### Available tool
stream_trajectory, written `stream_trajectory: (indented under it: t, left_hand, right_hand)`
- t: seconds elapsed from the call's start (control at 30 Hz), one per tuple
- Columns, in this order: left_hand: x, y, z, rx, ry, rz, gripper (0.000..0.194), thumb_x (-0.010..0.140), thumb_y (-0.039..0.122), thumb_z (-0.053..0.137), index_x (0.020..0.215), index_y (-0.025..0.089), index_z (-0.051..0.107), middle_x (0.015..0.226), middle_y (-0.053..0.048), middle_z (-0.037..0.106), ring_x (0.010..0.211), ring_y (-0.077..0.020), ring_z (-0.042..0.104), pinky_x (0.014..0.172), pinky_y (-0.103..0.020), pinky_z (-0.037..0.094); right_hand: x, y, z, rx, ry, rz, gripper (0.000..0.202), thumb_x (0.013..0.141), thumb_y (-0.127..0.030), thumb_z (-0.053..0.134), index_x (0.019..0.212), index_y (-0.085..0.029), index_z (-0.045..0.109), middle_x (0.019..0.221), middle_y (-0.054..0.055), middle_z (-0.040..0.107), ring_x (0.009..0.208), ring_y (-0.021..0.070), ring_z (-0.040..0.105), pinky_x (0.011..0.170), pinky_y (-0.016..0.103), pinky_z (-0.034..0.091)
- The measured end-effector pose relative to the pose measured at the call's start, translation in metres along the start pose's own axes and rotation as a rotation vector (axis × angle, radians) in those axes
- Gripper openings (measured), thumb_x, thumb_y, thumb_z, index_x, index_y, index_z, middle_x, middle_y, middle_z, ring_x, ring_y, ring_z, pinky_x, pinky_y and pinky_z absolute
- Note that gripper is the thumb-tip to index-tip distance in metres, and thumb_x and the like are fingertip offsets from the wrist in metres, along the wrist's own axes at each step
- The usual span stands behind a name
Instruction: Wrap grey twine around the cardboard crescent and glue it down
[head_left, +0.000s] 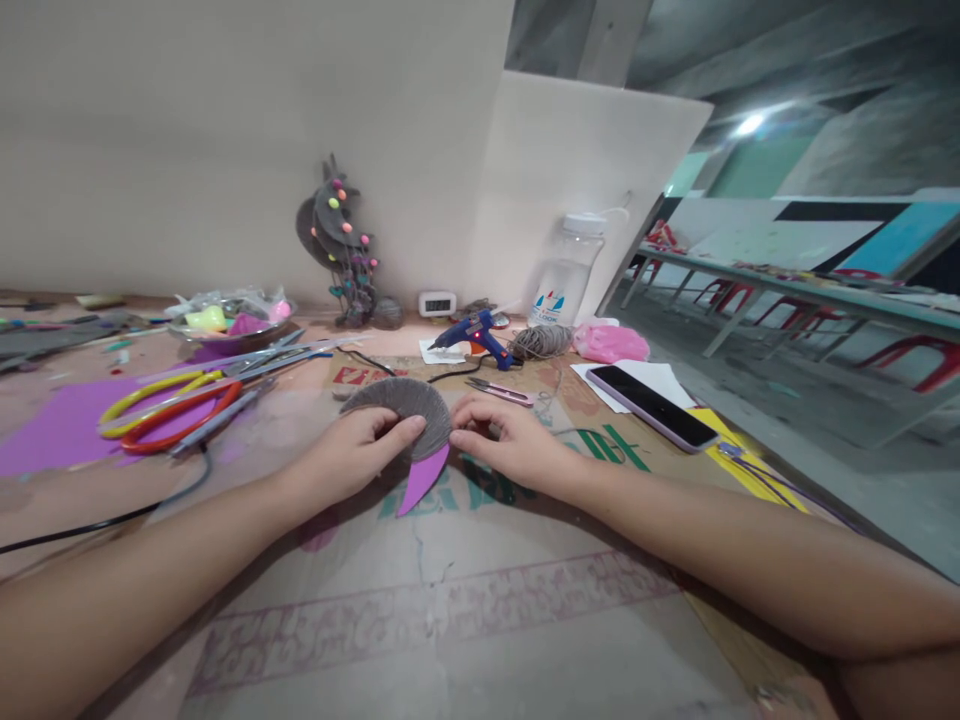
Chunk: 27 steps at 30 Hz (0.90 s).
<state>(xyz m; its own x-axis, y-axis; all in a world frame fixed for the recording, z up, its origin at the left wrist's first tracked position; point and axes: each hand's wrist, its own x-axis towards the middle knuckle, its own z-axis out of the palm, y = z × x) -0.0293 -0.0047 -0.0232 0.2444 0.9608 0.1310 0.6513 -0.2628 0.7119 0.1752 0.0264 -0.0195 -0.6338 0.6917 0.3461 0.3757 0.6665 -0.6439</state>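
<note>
At mid-frame, the left hand (358,452) pinches the yarn-wrapped crescent (409,402), the right hand (519,440), grip unclear, is at its edge, and slack could let windings slip toward the purple tip (424,482).

Open cardboard (450,650) between forearms (675,520), glue gun (477,336) beyond, bottle (564,280) behind

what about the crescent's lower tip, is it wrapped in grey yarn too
No, the lower tip shows bare purple, beneath the part wrapped in grey yarn.
</note>
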Motion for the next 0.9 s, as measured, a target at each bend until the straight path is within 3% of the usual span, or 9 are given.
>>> stream_trajectory:
  t: [0.17, 0.27, 0.4, 0.53, 0.67, 0.77, 0.9]
  left_hand:
    - [0.0, -0.001, 0.001, -0.055, 0.004, -0.001, 0.047, 0.084, 0.055, 0.039, 0.059, 0.017, 0.052, 0.053, 0.002, 0.05, 0.049, -0.0123, 0.046, 0.045, -0.023, 0.033]
    - [0.001, -0.001, 0.001, -0.098, 0.018, -0.025, 0.046, 0.083, 0.055, 0.04, 0.06, 0.017, 0.052, 0.054, 0.002, 0.049, 0.048, -0.0118, 0.045, 0.044, -0.023, 0.032]
    - [0.004, -0.002, 0.002, -0.139, 0.07, -0.055, 0.044, 0.082, 0.055, 0.042, 0.057, 0.019, 0.044, 0.05, 0.004, 0.043, 0.047, -0.0117, 0.042, 0.043, -0.023, 0.03]
    - [0.005, -0.002, 0.0, -0.17, 0.149, -0.052, 0.043, 0.083, 0.053, 0.043, 0.055, 0.019, 0.041, 0.052, 0.004, 0.04, 0.05, -0.0118, 0.039, 0.045, -0.024, 0.029]
    - [0.002, 0.003, -0.003, -0.19, 0.186, -0.045, 0.042, 0.084, 0.051, 0.042, 0.058, 0.019, 0.045, 0.055, 0.004, 0.041, 0.054, -0.0127, 0.041, 0.05, -0.024, 0.031]
    - [-0.001, 0.005, -0.002, -0.211, 0.138, -0.046, 0.041, 0.084, 0.053, 0.042, 0.062, 0.019, 0.048, 0.054, 0.004, 0.041, 0.053, -0.0131, 0.041, 0.049, -0.024, 0.032]
    - [-0.003, 0.005, 0.0, -0.204, 0.094, -0.032, 0.04, 0.083, 0.052, 0.042, 0.062, 0.019, 0.048, 0.053, 0.004, 0.043, 0.051, -0.0135, 0.043, 0.047, -0.024, 0.033]
  right_hand:
    - [0.001, -0.001, -0.001, 0.005, 0.019, -0.001, 0.019, 0.087, -0.025, 0.048, 0.085, -0.015, 0.064, 0.088, 0.005, 0.061, 0.086, 0.0141, 0.055, 0.08, 0.028, 0.042]
    - [0.0, -0.004, -0.004, 0.018, 0.153, 0.046, 0.019, 0.087, -0.024, 0.047, 0.099, -0.017, 0.061, 0.094, 0.005, 0.06, 0.082, 0.0122, 0.054, 0.074, 0.026, 0.042]
    - [-0.004, -0.009, -0.006, -0.064, 0.318, 0.101, 0.013, 0.081, -0.028, 0.057, 0.075, -0.016, 0.057, 0.073, 0.001, 0.055, 0.065, 0.0102, 0.048, 0.06, 0.022, 0.038]
    - [-0.007, -0.013, -0.005, -0.098, 0.151, 0.07, 0.028, 0.084, -0.033, 0.052, 0.062, -0.016, 0.054, 0.06, -0.001, 0.051, 0.058, 0.0094, 0.045, 0.056, 0.022, 0.035]
    - [-0.004, -0.015, -0.001, 0.001, -0.017, 0.12, 0.023, 0.086, -0.031, 0.048, 0.079, -0.016, 0.065, 0.073, 0.001, 0.062, 0.069, 0.0113, 0.053, 0.064, 0.023, 0.039]
    - [0.0, -0.015, 0.001, 0.221, -0.056, 0.196, 0.019, 0.084, -0.027, 0.051, 0.088, -0.017, 0.066, 0.081, 0.001, 0.065, 0.072, 0.0116, 0.057, 0.068, 0.023, 0.043]
    - [0.001, -0.014, 0.003, 0.271, -0.034, 0.294, 0.013, 0.077, -0.026, 0.059, 0.072, -0.016, 0.065, 0.073, 0.0, 0.064, 0.068, 0.0115, 0.056, 0.067, 0.024, 0.045]
